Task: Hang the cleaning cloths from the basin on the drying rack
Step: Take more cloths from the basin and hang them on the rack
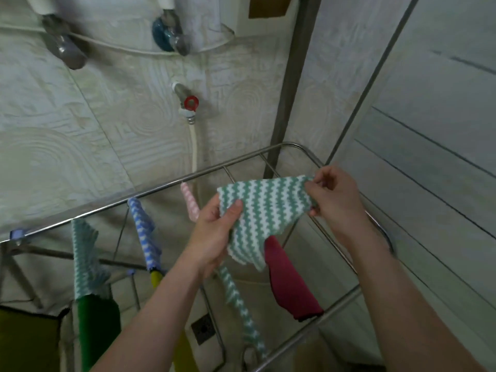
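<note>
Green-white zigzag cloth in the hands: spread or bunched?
Spread: left hand and right hand pinch opposite edges of the green-and-white zigzag cloth, above the metal drying rack.

No text, label, brand, number or sign can be read here. The green-and-white cloth [264, 210] shows only its zigzag weave, and the brown panel [269, 6] high on the wall is too blurred to make out any writing.
</note>
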Tool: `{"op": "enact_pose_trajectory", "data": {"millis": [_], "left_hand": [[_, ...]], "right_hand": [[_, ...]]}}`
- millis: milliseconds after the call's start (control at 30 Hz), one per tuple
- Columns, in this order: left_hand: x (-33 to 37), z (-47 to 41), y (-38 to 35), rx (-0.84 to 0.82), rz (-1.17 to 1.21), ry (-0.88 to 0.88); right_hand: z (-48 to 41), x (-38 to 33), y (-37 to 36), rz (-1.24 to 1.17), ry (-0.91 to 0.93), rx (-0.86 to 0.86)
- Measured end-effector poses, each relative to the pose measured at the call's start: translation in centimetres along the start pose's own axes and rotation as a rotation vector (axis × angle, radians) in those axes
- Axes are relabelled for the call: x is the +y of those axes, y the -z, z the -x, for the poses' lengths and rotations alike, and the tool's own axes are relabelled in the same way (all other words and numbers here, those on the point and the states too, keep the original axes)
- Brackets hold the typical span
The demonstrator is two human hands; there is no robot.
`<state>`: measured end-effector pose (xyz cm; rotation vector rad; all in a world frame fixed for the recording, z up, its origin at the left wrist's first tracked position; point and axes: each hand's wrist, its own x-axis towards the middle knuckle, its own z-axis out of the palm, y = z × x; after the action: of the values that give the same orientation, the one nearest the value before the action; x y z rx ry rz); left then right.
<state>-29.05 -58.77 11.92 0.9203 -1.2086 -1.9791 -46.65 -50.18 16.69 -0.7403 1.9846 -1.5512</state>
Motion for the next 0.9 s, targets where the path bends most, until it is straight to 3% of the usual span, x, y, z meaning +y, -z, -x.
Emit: {"op": "enact_pose_trajectory", "data": {"millis": [167,300,633,733,833,900], "left_hand": [[-2.7,-2.2,-1.3,0.23,-0.135,-0.077],[-6.1,-7.1,-0.4,0.409,-0.433,-0.065],[-4.7,-13.0,1.2,0.641,-0.732,-0.038],[-4.1,-13.5,1.4,0.574,-0.691,0.055],[-3.7,-13.9,1.4,0.457,-0.552,0.123],[-3.6,-14.0,1.8,0.417,-0.555,0.093]], "right_hand": [[-5.5,2.1,-1.2,0.45,0.182,-0.079],[-10.6,8.4,-5.1,0.725,0.125,-0.196],[-16.8,8.7,-10.7,0.615,0.166,-0.148],[-17.9,9.3,-12.3,0.516,0.067,-0.22],[-18.2,10.3,-12.9,0.268,-0.135,-0.334],[-18.1,10.7,-12.7,0.223,-0.135,-0.323]]}}
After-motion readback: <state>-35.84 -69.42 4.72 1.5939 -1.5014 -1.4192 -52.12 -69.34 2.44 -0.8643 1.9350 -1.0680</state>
